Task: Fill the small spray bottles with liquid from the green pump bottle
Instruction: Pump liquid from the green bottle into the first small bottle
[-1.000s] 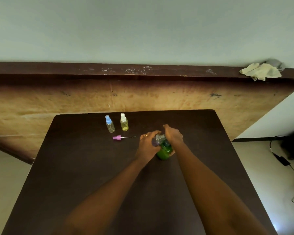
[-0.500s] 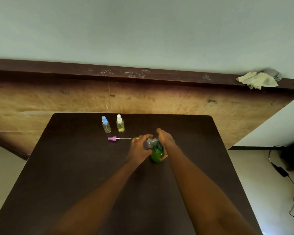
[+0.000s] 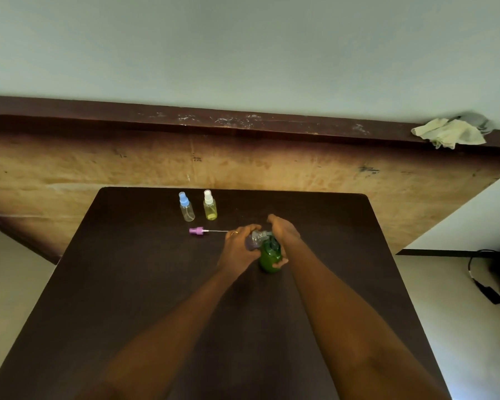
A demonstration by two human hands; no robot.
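The green pump bottle [image 3: 270,256] stands near the middle of the dark table [image 3: 145,284]. My right hand [image 3: 283,236] wraps its top and far side. My left hand [image 3: 240,249] holds a small clear, purplish spray bottle [image 3: 256,239] tilted against the pump's spout. This bottle's pink spray cap with its thin tube [image 3: 198,231] lies flat on the table to the left. Farther back stand a blue-capped clear spray bottle [image 3: 186,207] and a white-capped spray bottle [image 3: 210,205] with yellowish liquid.
A wooden panel with a dark ledge [image 3: 243,122] runs behind the table; a crumpled cloth [image 3: 449,133] lies on its right end. A black cable and adapter [image 3: 488,293] lie on the floor at the right.
Both hands have stayed together on the two bottles; the right hand sits slightly lower over the pump. The view has shifted a little.
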